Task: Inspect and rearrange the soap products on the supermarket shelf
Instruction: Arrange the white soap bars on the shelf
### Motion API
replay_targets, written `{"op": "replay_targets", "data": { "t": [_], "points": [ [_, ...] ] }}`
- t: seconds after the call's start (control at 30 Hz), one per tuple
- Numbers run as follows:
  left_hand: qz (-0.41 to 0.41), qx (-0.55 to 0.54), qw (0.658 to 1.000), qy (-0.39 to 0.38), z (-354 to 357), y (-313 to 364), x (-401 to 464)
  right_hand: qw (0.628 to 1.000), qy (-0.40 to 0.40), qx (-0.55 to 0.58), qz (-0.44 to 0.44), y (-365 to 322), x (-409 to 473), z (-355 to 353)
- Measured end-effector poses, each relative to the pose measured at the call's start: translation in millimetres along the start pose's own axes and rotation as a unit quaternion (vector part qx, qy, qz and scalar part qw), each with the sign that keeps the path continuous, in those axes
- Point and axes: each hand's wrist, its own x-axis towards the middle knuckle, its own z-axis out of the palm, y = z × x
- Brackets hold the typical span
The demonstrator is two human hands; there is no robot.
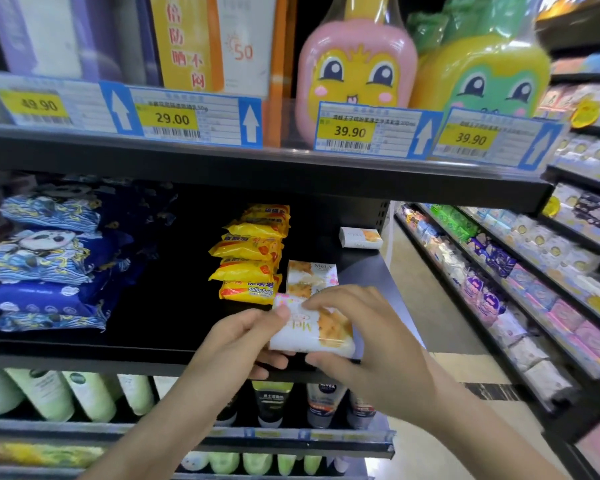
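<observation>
White-and-orange wrapped soap bar [314, 329]: held in front of the near edge of the black metal shelf [84, 355], long axis running from far left to near right, printed face up. Left hand [236, 337] pinched its left end, thumb on top. Right hand [371, 341] gripped its right side, fingers curled over. Stack of yellow sulfur soap packets [250, 258] stood just beyond; another white soap bar [312, 275] beside that stack.

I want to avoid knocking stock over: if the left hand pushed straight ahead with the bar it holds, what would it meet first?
Probably the white-and-orange soap pack on the shelf just beyond the held soap bar, beside the yellow sulfur soap stack. The left hand points there, though depth is unclear.
</observation>
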Motion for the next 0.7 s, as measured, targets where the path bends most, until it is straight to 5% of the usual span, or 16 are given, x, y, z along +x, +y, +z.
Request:
{"op": "replay_targets", "data": {
  "t": [0.1,0.23,0.33,0.43,0.7],
  "points": [
    [0.1,0.13,0.985,0.06,-14.7,-13.9,11.1,0.998,0.008,0.05,0.032,25.3,19.2,-3.1],
    [0.2,0.453,0.865,0.08,-36.5,-36.2,29.9,0.995,0.006,0.076,0.07,67.6,58.8,-4.3],
    [0.188,0.535,0.822,0.059,-39.1,-47.4,39.0,0.993,-0.013,0.069,0.095,87.6,85.3,-0.4],
    [0.189,0.56,0.804,0.066,-39.0,-53.9,41.3,0.991,-0.033,0.048,0.118,98.5,104.5,7.8],
    [0.193,0.534,0.82,0.063,-42.1,-56.3,49.1,0.985,-0.096,0.047,0.136,109.7,116.7,28.8]
  ]
}}
